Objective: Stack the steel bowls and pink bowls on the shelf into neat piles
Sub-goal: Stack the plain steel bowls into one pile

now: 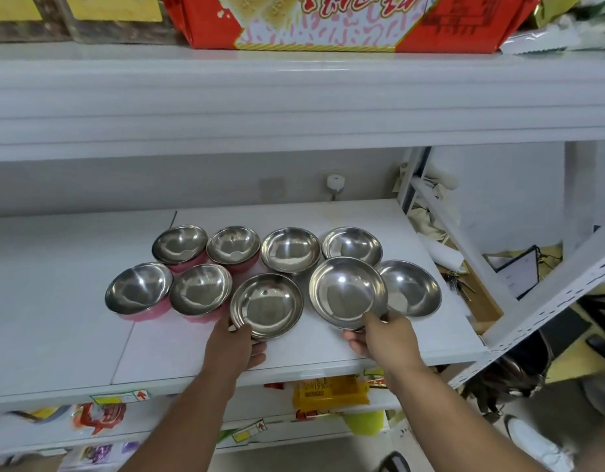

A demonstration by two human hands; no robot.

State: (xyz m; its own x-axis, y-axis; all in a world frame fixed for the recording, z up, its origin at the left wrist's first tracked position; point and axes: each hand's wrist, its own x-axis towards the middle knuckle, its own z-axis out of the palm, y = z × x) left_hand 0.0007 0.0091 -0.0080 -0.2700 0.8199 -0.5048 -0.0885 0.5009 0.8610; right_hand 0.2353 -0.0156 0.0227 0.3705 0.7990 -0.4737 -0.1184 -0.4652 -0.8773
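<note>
Two bare hands are reaching onto a white shelf (72, 335) where eight bowls are sitting in two rows. Nearest the camera, the left hand (234, 345) is gripping the near rim of a steel bowl (266, 305) at the middle of the front row, thumb over the edge. Beside it, the right hand (384, 338) is pinching the rim of a second steel bowl (347, 291), which is tilting up off the shelf and overlapping a third steel bowl (411, 287) at the right end. To the left, two pink bowls (137, 291) with steel linings are sitting side by side. Farther back, two more pink-sided bowls (180, 245) are standing at left and two steel bowls (290, 249) at right. Overhead, a red carton (328, 18) is resting on the upper shelf.
</note>
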